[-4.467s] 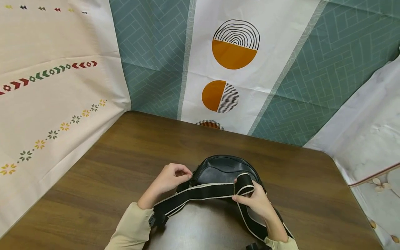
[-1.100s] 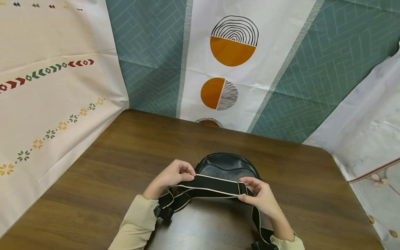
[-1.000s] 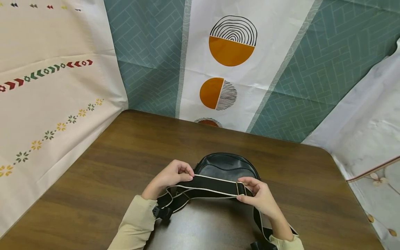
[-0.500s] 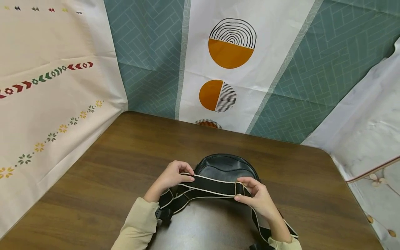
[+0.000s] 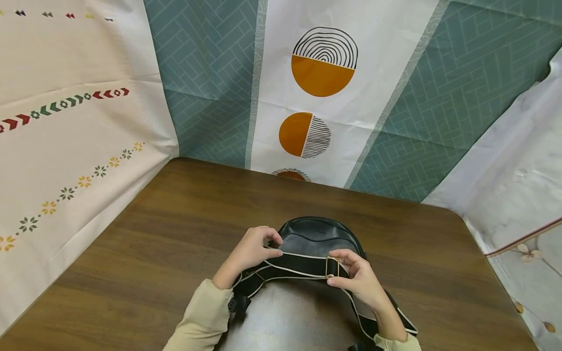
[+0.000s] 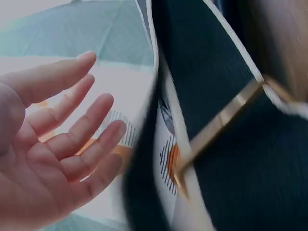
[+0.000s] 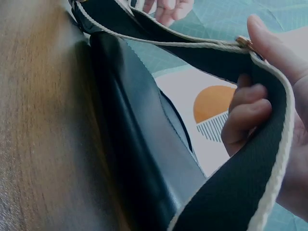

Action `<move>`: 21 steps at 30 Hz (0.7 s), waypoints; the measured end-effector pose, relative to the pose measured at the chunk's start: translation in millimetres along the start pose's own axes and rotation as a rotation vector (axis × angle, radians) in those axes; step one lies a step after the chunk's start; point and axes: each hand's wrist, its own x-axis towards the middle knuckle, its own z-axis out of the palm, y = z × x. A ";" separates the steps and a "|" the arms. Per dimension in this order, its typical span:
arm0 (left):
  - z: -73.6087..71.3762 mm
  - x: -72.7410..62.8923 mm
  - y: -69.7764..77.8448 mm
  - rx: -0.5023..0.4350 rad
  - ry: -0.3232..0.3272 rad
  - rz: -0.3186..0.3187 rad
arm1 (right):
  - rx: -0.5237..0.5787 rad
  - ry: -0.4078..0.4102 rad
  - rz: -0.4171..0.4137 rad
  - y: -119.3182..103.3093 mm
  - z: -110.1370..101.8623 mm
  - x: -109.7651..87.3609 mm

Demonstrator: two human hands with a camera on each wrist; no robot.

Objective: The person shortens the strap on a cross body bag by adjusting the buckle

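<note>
A black leather bag (image 5: 319,242) with a curved top lies on the table, its black cream-edged strap (image 5: 300,263) stretched across in front. My right hand (image 5: 361,280) pinches the strap at a gold rectangular slider (image 5: 327,267), thumb below and fingers above. In the right wrist view, the fingers (image 7: 248,113) curl behind the webbing. My left hand (image 5: 251,254) hovers at the strap's left part, beside the bag. The left wrist view shows its fingers (image 6: 89,127) spread and loosely bent, with nothing between them. Close beside them runs the strap with a second gold metal piece (image 6: 221,120).
The brown wooden table (image 5: 189,209) extends around the bag. A teal and white patterned cloth (image 5: 210,97) hangs behind it, with a cream cloth (image 5: 88,161) on the left and a white one (image 5: 518,185) on the right. Black wrist cameras (image 5: 239,303) sit at the cuffs.
Earlier a strap loop stood at my right hand; the strap then lay flat between both hands. Now my left hand has let go of it and shifted slightly right. My right hand keeps its pinch.
</note>
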 end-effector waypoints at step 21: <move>59.0 10.3 38.6 0.004 -0.110 0.397 | 0.342 -0.143 -0.037 0.9 2.3 -0.8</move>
